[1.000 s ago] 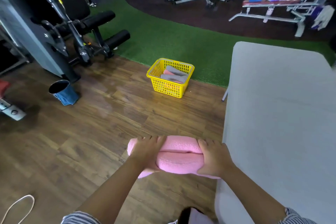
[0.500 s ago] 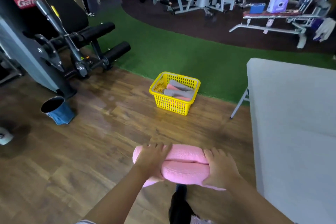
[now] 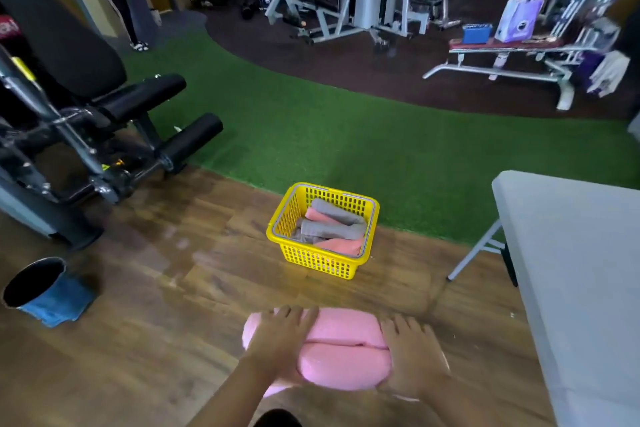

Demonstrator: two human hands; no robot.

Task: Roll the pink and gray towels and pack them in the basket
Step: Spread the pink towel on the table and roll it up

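Wooden floor (image 3: pixel 145 340) fills the near and left part of the view; a band of green turf (image 3: pixel 346 135) runs across beyond it, dark gym flooring with weight machines farther back. Grey table (image 3: pixel 571 270) at right edge, its near-left corner over the wood, one folding leg (image 3: pixel 474 250) visible. Black padded exercise machine (image 3: pixel 79 114) at far left, its base on the wood near the turf edge. Weight bench (image 3: pixel 505 59) at far right on the dark floor, a purple bag (image 3: pixel 517 19) and a blue box (image 3: pixel 477 33) on it. Yellow basket (image 3: pixel 294 253) on the wood, just short of the turf edge, mid-frame; inside it rolled gray towels (image 3: pixel 332 229) and pink ones (image 3: pixel 341 245) lie side by side. Rolled pink towel (image 3: pixel 343 347) held in the air at bottom centre, nearer the camera than the basket and well apart from it, long axis left-right. Left hand (image 3: pixel 277 340) wraps its left end, fingers curled over the top; right hand (image 3: pixel 412 354) grips the right end likewise, so both are clamped on the roll. Black bucket (image 3: pixel 33 281) on a blue cloth (image 3: pixel 59 303) on the wood at left edge
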